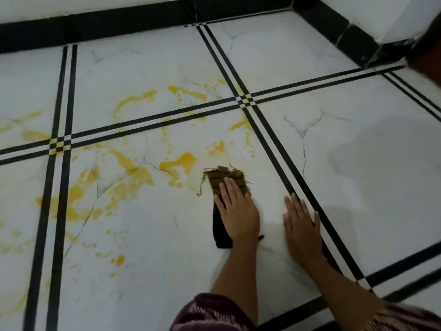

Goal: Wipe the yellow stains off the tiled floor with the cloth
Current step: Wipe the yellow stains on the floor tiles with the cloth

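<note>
Yellow liquid stains (133, 173) across white black-lined tiled floor (358, 163), left hand (238, 213) pressing frayed yellow-soaked dark cloth (223, 177), fingers (231, 187) straight, right hand (301, 223) flat on floor beside, fingers straight.

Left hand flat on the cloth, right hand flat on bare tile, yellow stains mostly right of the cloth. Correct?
One slip: in the head view the yellow stains lie mostly left of the cloth, not right. The rest holds: left hand flat on the cloth, right hand flat on bare tile.
</note>
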